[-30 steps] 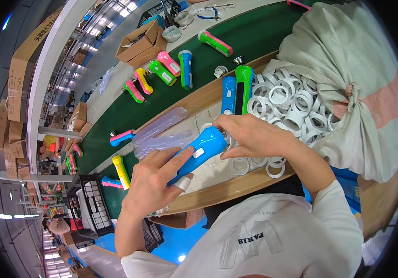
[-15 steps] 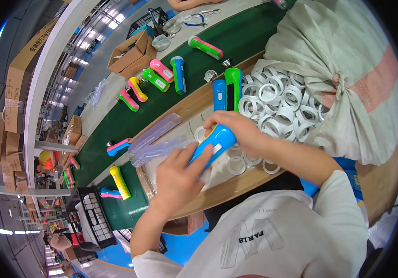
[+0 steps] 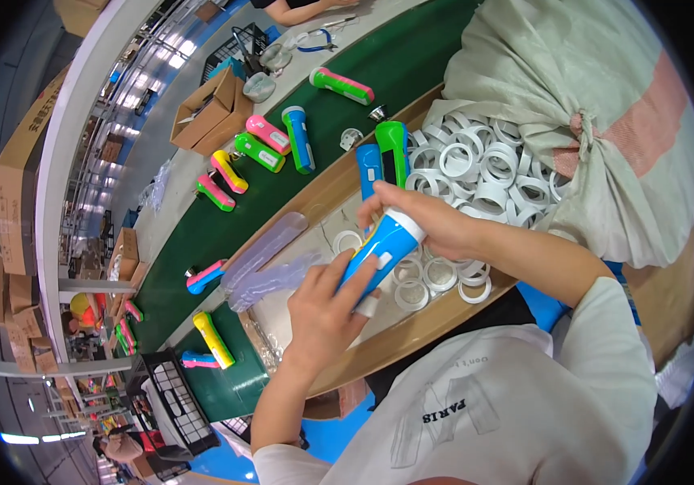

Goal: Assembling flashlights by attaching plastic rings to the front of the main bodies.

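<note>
A blue flashlight [image 3: 381,255] with a yellow strip and a white ring [image 3: 406,222] on its head slants above the cardboard tray. My left hand [image 3: 322,311] is closed around its lower body, and a white wrap shows on one finger. Curled about the head end is my right hand [image 3: 436,222], its fingertips partly hidden behind the flashlight. Just beyond, a blue flashlight [image 3: 369,168] and a green one [image 3: 394,144] lean at the tray's far side. Loose white rings [image 3: 476,166] are heaped to the right, with several more below my right hand.
A long tray [image 3: 343,365] lies before me, with clear plastic sleeves [image 3: 270,246] at its left. Several colourful flashlights [image 3: 298,139] lie on the green belt [image 3: 189,218] beyond. A large white sack [image 3: 541,73] bulges at right. A black crate [image 3: 173,396] stands at left.
My right hand has shifted back off the flashlight's head, so the white ring now shows there. My left hand keeps its grip. The whole view has turned slightly.
</note>
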### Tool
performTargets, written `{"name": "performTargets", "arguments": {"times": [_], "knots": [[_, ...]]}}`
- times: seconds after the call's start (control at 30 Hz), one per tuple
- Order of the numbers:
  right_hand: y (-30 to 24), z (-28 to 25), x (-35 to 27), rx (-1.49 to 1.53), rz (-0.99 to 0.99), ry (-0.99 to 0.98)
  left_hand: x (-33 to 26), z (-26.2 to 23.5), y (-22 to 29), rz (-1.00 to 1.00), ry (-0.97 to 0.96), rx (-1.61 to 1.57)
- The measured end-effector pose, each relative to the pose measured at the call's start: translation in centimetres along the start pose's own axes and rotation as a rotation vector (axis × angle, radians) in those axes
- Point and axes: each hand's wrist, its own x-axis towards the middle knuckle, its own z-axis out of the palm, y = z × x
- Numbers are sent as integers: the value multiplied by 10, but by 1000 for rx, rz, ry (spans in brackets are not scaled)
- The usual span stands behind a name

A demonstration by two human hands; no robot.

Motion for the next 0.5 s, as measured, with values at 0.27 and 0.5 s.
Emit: {"name": "performTargets", "arguments": {"times": [0.27,0.5], "knots": [[10,-24,21,-119,-125,105,11,37,-4,-107,30,-187],[-7,-14,-5,303,-89,-175,-15,57,8,-835,114,-2066]]}}
